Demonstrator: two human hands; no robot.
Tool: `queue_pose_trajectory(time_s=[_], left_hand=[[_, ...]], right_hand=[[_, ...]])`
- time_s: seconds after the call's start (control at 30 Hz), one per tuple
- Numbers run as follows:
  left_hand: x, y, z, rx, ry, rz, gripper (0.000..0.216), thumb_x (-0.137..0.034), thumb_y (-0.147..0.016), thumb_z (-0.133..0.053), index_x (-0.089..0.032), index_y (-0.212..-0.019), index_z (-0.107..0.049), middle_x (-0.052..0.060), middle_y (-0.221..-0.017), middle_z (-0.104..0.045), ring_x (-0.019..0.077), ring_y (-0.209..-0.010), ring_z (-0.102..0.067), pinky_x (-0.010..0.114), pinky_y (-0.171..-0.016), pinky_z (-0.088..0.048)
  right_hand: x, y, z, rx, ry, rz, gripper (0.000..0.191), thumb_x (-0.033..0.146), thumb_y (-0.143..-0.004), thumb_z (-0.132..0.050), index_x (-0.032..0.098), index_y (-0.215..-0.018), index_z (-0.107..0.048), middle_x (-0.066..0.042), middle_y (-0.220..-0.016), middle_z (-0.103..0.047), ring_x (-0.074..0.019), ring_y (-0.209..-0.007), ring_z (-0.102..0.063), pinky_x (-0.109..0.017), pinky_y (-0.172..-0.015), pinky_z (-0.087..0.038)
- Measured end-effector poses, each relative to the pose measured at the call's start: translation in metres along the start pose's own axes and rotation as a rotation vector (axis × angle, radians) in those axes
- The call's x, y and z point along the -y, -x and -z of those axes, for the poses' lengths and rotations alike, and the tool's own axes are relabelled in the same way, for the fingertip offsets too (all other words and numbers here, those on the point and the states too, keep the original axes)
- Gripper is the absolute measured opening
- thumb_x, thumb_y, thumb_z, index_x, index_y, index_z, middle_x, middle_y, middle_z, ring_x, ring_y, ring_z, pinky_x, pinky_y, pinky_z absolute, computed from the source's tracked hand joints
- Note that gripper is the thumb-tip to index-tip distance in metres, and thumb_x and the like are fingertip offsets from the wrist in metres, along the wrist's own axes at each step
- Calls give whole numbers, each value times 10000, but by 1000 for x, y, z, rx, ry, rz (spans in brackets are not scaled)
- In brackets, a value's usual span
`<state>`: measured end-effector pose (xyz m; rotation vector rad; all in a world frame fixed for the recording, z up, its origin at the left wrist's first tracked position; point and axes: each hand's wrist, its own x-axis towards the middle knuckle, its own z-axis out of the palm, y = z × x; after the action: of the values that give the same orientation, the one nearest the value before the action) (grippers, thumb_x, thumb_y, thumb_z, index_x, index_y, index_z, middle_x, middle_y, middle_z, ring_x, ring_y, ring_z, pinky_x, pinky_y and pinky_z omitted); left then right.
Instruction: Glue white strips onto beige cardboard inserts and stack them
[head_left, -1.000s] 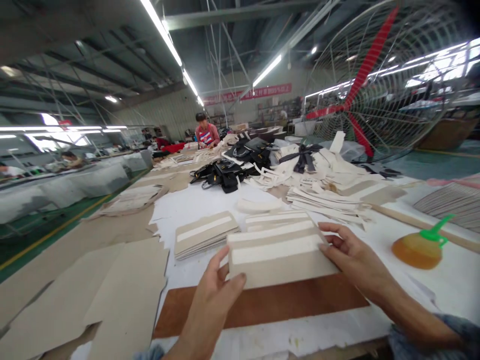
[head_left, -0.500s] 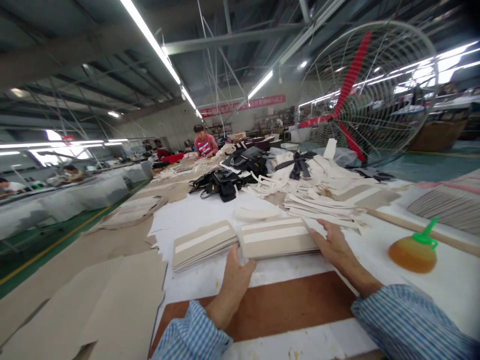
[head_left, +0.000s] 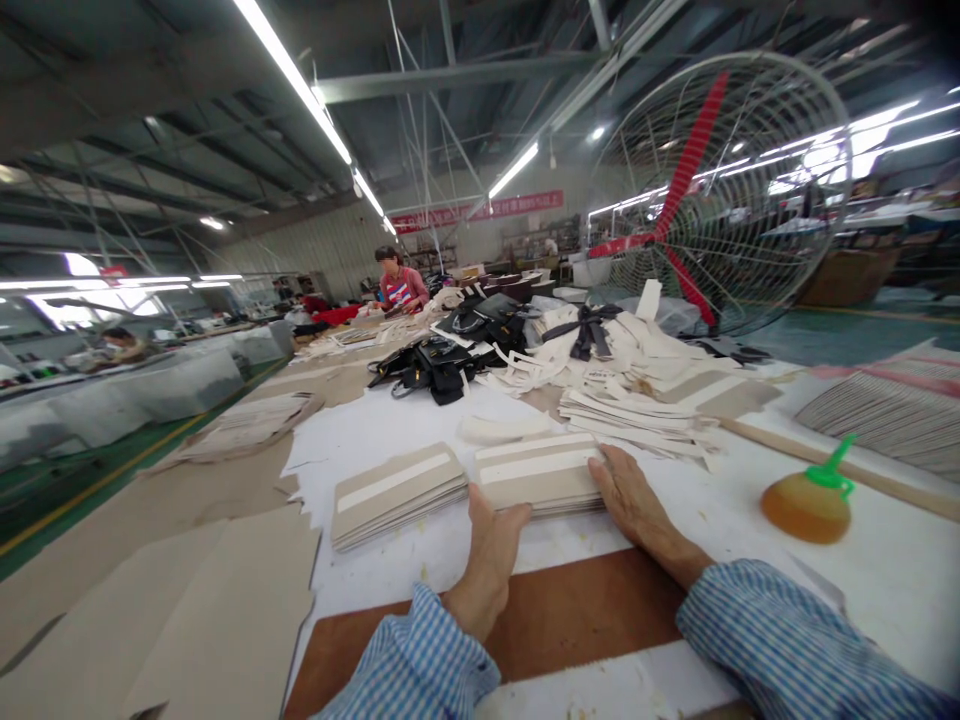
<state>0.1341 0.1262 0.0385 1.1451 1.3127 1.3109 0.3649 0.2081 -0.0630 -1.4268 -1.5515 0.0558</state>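
Now that the striped panel [head_left: 537,468] held up a second ago lies between them, seemingly added to the beige stack [head_left: 566,505], the left hand [head_left: 491,550] and right hand [head_left: 643,515], loosely open, flank the pile.

Over on the worktop [head_left: 885,590], the left stack [head_left: 399,490] sits beside the right stack [head_left: 538,478], bottle [head_left: 806,507] farther right, heap [head_left: 495,325] behind.

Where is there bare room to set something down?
Bare white sheet lies between the left stack and the black pile, and between the right hand and the bottle. It is crowded around that pile and the pale strips.
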Motion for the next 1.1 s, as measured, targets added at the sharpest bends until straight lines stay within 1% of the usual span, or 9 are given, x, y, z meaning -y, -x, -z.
queue_pose_trajectory(time_s=[0.2,0.33,0.43,0.57,0.67,0.7,0.83,0.93,1.1], left_hand=[[-2,-2,3,21,-21,-9,640,-209,-766,-648,-193,-1373,-446,123,-1353,-643,274,-1279,-601,409,-1132,-460],[-6,10,13,34,-79,-16,695,-243,-793,-631,-213,-1445,-393,123,-1452,-590,279,-1363,-545,430,-1188,-414],[-9,29,28,61,-172,7,771,-301,-814,-628,-190,-1515,-329,160,-1560,-492,298,-1464,-460,453,-1217,-392],[-8,58,60,100,-329,40,913,-344,-787,-677,-111,-1573,-277,245,-1615,-400,357,-1505,-407,547,-1237,-361],[8,78,98,123,-511,-69,867,-285,-747,-698,-150,-1545,-387,197,-1678,-319,354,-1573,-279,573,-1302,-224],[16,83,112,133,-632,-153,830,-274,-766,-678,-166,-1542,-405,186,-1682,-317,354,-1574,-277,591,-1298,-231],[50,100,156,29,-1066,-506,603,-297,-899,-615,-170,-1479,-510,191,-1519,-532,358,-1424,-498,613,-1168,-465],[61,104,167,26,-1090,-537,512,-369,-982,-558,-145,-1443,-543,194,-1475,-551,367,-1393,-499,643,-1165,-450],[58,95,160,30,-1088,-529,539,-461,-1004,-542,-102,-1405,-567,211,-1487,-504,384,-1407,-432,645,-1224,-352]], right_hand=[[4,0,1,14,60,1,434,491,-1073,-498,169,-1346,-598,-127,-1290,-670,-288,-1236,-632,-560,-1077,-495],[5,-4,8,-40,121,-41,480,496,-1077,-407,138,-1343,-586,-184,-1322,-645,-334,-1267,-590,-606,-1096,-444],[9,-6,19,-105,113,-35,529,510,-1054,-343,126,-1331,-580,-230,-1325,-628,-365,-1261,-565,-619,-1108,-419],[15,-6,32,-169,38,42,493,494,-1007,-387,127,-1260,-596,-228,-1205,-657,-370,-1171,-593,-605,-1096,-427],[15,-7,34,-193,-4,106,430,473,-991,-417,150,-1196,-613,-213,-1138,-671,-379,-1126,-602,-619,-1064,-435],[16,-7,34,-199,-10,124,410,468,-987,-421,163,-1178,-617,-205,-1125,-674,-379,-1118,-603,-619,-1055,-437],[18,-10,31,-201,7,182,317,413,-971,-439,208,-1122,-628,-168,-1098,-682,-350,-1110,-602,-565,-1036,-445],[20,-12,30,-165,57,210,266,348,-975,-441,211,-1094,-634,-148,-1083,-680,-335,-1111,-587,-538,-1021,-437],[19,-12,29,-91,120,254,252,314,-1022,-430,196,-1097,-641,-148,-1195,-659,-305,-1151,-547,-491,-1037,-412]])
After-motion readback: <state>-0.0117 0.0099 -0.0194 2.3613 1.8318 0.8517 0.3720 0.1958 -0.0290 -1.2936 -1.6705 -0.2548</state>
